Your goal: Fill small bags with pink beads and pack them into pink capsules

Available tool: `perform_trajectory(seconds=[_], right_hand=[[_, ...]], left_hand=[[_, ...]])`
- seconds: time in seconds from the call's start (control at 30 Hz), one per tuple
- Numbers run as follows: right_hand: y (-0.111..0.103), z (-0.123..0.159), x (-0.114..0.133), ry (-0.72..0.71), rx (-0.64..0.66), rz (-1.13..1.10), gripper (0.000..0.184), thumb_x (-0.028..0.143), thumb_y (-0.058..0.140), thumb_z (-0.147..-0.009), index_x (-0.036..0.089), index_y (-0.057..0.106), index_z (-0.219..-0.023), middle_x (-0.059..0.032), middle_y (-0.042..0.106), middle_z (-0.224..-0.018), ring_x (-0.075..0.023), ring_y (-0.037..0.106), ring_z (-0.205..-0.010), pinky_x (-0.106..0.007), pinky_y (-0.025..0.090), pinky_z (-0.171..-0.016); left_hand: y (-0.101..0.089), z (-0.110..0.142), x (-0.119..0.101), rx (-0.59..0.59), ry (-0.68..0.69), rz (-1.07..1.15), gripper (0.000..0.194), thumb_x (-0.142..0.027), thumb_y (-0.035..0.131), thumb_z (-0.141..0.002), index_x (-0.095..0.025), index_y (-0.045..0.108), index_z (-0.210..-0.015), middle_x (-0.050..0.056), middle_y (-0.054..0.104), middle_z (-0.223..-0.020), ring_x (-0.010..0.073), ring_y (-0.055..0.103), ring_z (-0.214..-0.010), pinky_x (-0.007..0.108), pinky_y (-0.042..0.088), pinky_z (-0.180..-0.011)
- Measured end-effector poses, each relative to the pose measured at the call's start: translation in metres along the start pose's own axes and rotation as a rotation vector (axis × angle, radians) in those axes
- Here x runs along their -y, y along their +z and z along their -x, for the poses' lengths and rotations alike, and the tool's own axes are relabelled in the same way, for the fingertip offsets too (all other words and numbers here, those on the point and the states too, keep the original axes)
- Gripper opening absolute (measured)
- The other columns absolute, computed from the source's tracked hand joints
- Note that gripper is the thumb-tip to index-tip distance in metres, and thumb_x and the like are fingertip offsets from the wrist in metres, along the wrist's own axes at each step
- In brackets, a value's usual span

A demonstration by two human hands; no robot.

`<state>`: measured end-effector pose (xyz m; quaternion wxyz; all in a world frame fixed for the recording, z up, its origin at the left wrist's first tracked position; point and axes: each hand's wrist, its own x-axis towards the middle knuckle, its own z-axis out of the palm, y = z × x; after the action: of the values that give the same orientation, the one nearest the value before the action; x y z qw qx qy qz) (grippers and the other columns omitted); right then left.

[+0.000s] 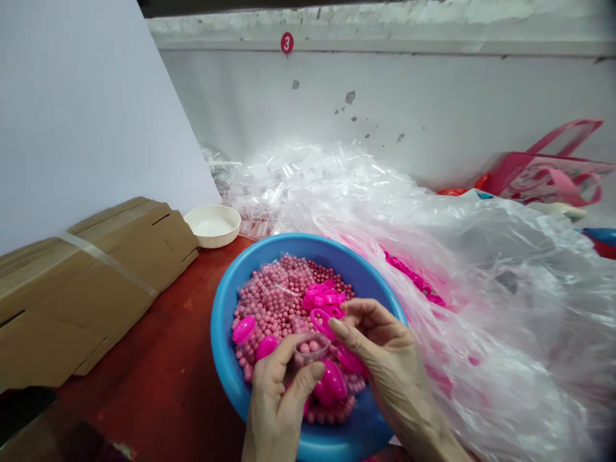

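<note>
Beads (309, 347) sit in a clear cup (312, 357) that the left hand (276, 391) pinches over the blue tub (220, 321); the right hand (392, 350) seems to pinch a pink ring (317, 319) just beside it. Fitting looks in hand; the next move likely calls for squaring ring to cup.

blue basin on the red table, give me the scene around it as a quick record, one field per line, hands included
left hand: holding a small clear cup with pink balls in it
right hand: holding a pink oval piece by its edge, close to the cup
basin: blue, round, on a red table
in basin: pink beads, glossy pink plastic pieces
picture left: strapped cardboard, white bowl
picture right: crumpled clear plastic, pink bag
wall: red round sticker marked 3
</note>
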<state>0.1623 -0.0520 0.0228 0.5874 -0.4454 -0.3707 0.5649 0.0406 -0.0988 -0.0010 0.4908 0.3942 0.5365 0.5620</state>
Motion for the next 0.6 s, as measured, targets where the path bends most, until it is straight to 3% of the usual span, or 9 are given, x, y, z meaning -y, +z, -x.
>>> perform_trajectory(seconds=[0.17,0.3,0.43,0.6], right_hand=[[-0.007,0.000,0.001,-0.086,0.130,0.176,0.009,0.028,0.080,-0.064,0.026,0.072,-0.066,0.0031,0.062,-0.064,-0.0090,0.055,-0.061,-0.017,0.045,-0.055],[-0.009,0.000,0.009,-0.182,0.235,0.276,0.003,0.026,0.076,-0.069,0.027,0.074,-0.070,0.0012,0.064,-0.071,-0.0120,0.057,-0.067,-0.019,0.047,-0.057],[-0.014,-0.001,0.011,-0.011,0.260,0.264,0.005,0.028,0.076,-0.071,0.026,0.074,-0.075,0.0024,0.068,-0.071,-0.0086,0.059,-0.061,-0.014,0.046,-0.054],[-0.019,-0.005,0.009,0.158,0.316,0.125,0.007,0.026,0.076,-0.072,0.027,0.074,-0.079,0.0051,0.073,-0.077,-0.0062,0.066,-0.068,-0.009,0.049,-0.063]], left_hand=[[-0.004,0.000,0.006,-0.018,-0.032,-0.059,0.028,-0.026,0.073,-0.067,-0.019,0.075,-0.095,0.004,0.069,-0.073,0.0203,0.062,-0.068,0.024,0.050,-0.064],[-0.007,-0.002,0.006,0.127,-0.036,-0.072,0.029,-0.028,0.069,-0.073,-0.020,0.074,-0.100,0.004,0.071,-0.077,0.0225,0.064,-0.074,0.027,0.050,-0.073],[-0.006,-0.004,0.001,0.233,0.026,-0.092,0.023,-0.026,0.063,-0.079,-0.021,0.073,-0.099,0.001,0.071,-0.077,0.0191,0.064,-0.074,0.024,0.048,-0.072],[-0.003,-0.002,-0.001,0.185,0.046,-0.074,0.017,-0.024,0.065,-0.077,-0.022,0.073,-0.092,-0.002,0.069,-0.071,0.0156,0.061,-0.068,0.022,0.045,-0.067]])
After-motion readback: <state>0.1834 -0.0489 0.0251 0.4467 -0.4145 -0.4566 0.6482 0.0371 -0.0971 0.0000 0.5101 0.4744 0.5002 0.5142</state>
